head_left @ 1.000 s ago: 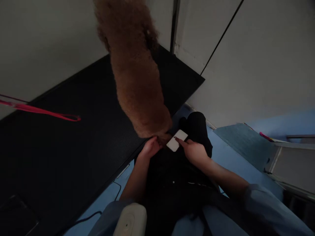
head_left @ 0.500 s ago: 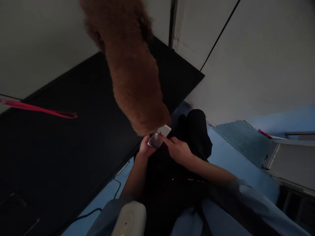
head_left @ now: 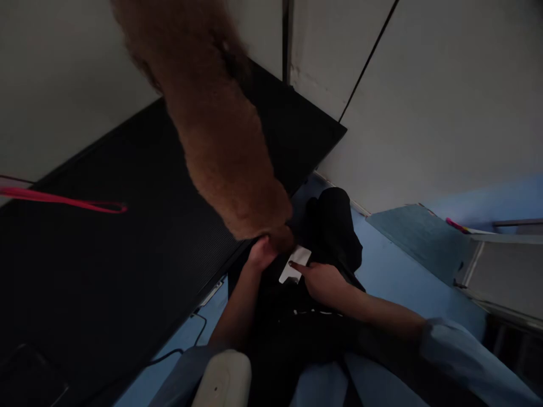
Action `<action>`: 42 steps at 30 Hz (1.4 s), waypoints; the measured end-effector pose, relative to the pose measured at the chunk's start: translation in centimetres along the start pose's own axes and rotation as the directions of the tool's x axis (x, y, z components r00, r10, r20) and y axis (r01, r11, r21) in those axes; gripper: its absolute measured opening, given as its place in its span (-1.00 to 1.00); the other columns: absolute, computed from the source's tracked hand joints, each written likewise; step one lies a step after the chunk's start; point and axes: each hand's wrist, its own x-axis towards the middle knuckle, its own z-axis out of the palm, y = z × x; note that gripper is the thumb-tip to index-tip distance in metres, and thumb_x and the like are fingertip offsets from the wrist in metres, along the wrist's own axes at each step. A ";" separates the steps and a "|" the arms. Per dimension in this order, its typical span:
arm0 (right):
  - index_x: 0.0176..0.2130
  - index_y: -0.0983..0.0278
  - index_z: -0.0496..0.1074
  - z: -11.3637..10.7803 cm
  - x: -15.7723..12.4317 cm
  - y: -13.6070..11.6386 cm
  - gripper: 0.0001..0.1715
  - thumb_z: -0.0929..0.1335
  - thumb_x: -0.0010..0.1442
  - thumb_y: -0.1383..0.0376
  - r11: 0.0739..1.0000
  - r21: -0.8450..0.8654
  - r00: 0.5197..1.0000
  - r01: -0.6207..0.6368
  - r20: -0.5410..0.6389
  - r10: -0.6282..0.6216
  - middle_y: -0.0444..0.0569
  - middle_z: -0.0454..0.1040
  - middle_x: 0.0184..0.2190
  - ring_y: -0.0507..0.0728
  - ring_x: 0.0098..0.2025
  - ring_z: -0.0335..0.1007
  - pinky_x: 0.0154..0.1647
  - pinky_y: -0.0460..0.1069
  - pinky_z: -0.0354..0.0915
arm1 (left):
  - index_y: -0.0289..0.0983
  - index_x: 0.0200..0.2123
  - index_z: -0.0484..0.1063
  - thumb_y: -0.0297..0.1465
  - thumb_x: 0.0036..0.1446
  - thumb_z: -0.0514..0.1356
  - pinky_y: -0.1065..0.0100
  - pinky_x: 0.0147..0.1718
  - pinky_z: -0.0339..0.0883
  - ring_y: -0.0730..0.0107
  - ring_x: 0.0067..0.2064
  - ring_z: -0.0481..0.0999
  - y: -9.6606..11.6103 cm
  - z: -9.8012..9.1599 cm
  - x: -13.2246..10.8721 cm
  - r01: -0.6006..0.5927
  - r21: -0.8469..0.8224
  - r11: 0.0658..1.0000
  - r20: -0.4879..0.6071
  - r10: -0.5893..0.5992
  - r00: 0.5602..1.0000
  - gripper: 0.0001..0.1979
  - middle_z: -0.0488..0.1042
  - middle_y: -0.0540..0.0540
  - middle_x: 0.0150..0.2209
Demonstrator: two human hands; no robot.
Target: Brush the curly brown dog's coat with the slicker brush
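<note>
A brown, curly-coated dog (head_left: 229, 152) is on a black ribbed table (head_left: 127, 271), its body running from the top edge down toward me. My left hand (head_left: 261, 253) is closed at its near end, on a small furry part (head_left: 282, 238) that may be a leg or the tail. Just right of that, my right hand (head_left: 326, 281) grips a flat, shiny rectangular tool (head_left: 300, 258), with one finger laid across its face. Its exact kind cannot be made out. Dark clothing lies behind both hands.
A red strap (head_left: 68, 200) hangs across the left side. Pale wall panels (head_left: 424, 102) stand beyond the table. A blue-grey board (head_left: 418, 240) and a white unit (head_left: 504, 271) are at the right. A dark cable (head_left: 165, 357) lies near the table's near edge.
The rectangular tool has moved right and toward me, away from my left hand, along with my right hand. My left hand now closes on the dog's furry part. The view has shifted slightly.
</note>
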 end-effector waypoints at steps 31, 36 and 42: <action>0.28 0.32 0.09 -4.6 4.7 -1.1 -0.42 0.12 0.30 0.37 0.938 0.295 0.866 0.183 -0.499 -0.013 0.15 0.38 0.08 0.13 0.02 0.40 0.01 -0.01 0.31 | -0.21 -0.03 0.40 -0.32 -0.16 0.42 0.28 0.11 0.20 0.20 0.07 0.38 11.6 2.6 -4.1 -0.454 0.870 0.193 0.046 0.885 0.464 -0.44 0.40 -0.10 0.00; 0.30 0.26 0.04 0.0 4.2 -2.3 -0.33 0.15 0.23 0.48 0.967 0.246 0.968 0.064 -0.252 0.000 0.11 0.50 -0.06 0.11 -0.15 0.51 -0.15 -0.05 0.34 | -0.24 0.21 0.11 -0.17 -0.40 0.49 0.04 0.25 0.02 -0.02 0.26 0.18 16.3 4.7 1.3 -0.563 0.824 0.069 0.208 0.886 0.414 0.08 0.18 -0.28 0.22; 0.07 0.26 0.28 -3.0 5.2 -3.2 -0.63 0.11 0.37 0.23 0.922 0.363 0.892 0.138 -0.450 0.043 0.08 0.52 -0.10 0.13 -0.11 0.49 -0.12 -0.02 0.30 | -0.23 0.18 0.18 -0.14 -0.31 0.45 0.02 0.29 -0.09 -0.06 0.32 0.04 20.3 7.2 2.5 -0.472 0.854 -0.221 0.388 0.874 0.293 -0.04 0.09 -0.28 0.25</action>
